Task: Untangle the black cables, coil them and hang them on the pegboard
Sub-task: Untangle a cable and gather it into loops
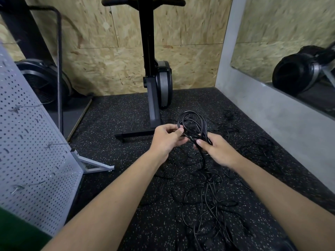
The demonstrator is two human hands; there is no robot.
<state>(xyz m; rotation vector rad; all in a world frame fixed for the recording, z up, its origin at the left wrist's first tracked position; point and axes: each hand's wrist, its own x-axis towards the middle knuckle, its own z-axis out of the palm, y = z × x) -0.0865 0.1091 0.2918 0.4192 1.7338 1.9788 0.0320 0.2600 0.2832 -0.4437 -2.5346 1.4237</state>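
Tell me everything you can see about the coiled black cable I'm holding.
The coiled cable is thin, black and rubbery-looking, gathered into several loops that stand upright above the floor. The left hand pinches the loops at one side; the right hand grips the bundle at its base. A strand hangs from it toward the loose tangle on the speckled floor.

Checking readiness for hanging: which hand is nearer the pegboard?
Left. The left hand pinches the cable coil on the side toward the pegboard, which stands at far left; the right hand grips it farther right.
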